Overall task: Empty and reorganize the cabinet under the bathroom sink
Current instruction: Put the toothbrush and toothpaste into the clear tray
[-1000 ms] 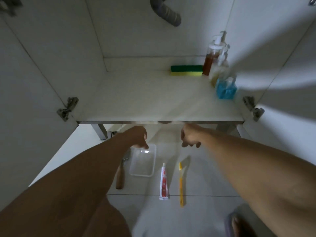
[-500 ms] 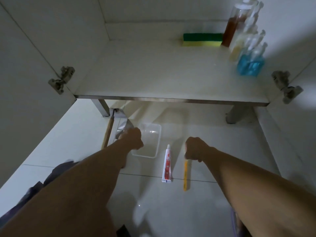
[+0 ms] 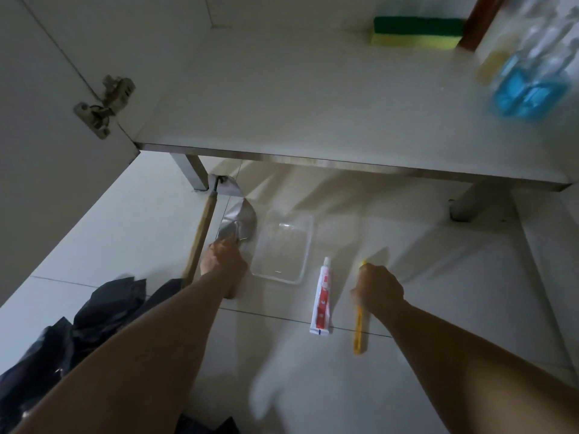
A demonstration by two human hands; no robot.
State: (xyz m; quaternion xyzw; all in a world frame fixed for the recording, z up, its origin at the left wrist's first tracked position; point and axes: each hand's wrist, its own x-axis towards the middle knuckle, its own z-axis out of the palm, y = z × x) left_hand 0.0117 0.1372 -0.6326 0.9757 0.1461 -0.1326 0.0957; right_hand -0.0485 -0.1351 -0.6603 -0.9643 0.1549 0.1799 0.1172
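Note:
The open cabinet's white floor panel (image 3: 297,98) holds a green-and-yellow sponge (image 3: 416,32) at the back. Blurred pump bottles stand at the right, one with blue liquid (image 3: 529,86) and one brown (image 3: 479,23). On the tiled floor in front lie a clear plastic tray (image 3: 282,245), a red-and-white toothpaste tube (image 3: 322,299) and a yellow toothbrush (image 3: 358,333). My right hand (image 3: 377,288) is closed around the toothbrush's middle. My left hand (image 3: 224,258) grips a metal trowel (image 3: 238,222) left of the tray; its handle is mostly hidden.
A second tool with a long wooden handle (image 3: 200,239) lies left of the trowel, its head by the cabinet's metal leg (image 3: 191,172). A dark crumpled bag (image 3: 94,317) lies at the lower left. A door hinge (image 3: 103,104) juts out at the left; another leg (image 3: 470,202) stands at the right.
The view has tilted down and closer. Both hands have dropped from the cabinet's front edge to the floor; the left closed on the trowel, the right on the toothbrush.

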